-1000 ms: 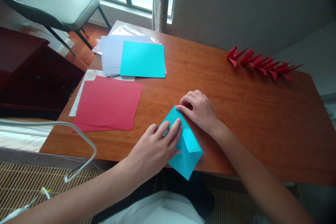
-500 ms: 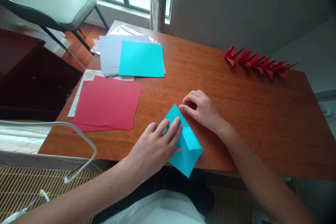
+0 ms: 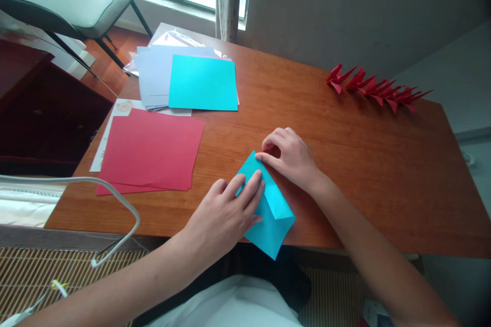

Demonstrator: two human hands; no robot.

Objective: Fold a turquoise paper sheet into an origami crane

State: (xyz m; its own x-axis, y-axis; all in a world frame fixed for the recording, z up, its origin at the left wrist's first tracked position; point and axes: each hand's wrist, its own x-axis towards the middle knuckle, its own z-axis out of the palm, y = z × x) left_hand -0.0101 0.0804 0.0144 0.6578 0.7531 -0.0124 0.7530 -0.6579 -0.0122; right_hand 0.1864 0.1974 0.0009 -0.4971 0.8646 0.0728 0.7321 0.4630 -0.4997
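Note:
A folded sheet of turquoise paper [image 3: 274, 235] lies near the table's front edge, its narrow point facing away from me and one side folded inward. My left hand [image 3: 230, 204] rests flat across its left part, fingers stretched out and pressing it down; they hide some of the paper. At the far point, my right hand [image 3: 289, 156] has curled fingers, with thumb and index finger pinched at the right edge of the paper. How much paper sits between those fingertips is hard to see.
Red paper sheets [image 3: 153, 150] lie to the left on the wooden table [image 3: 364, 173]. Behind them, a turquoise sheet [image 3: 203, 84] covers part of a pale paper stack [image 3: 153, 71]. Red folded paper cranes [image 3: 376, 89] stand in a row at back right. A white cable [image 3: 130, 207] loops at front left.
My right hand has moved slightly left, bringing its thumb onto the paper's edge near the point. My left hand stays on the paper. The view has shifted a little.

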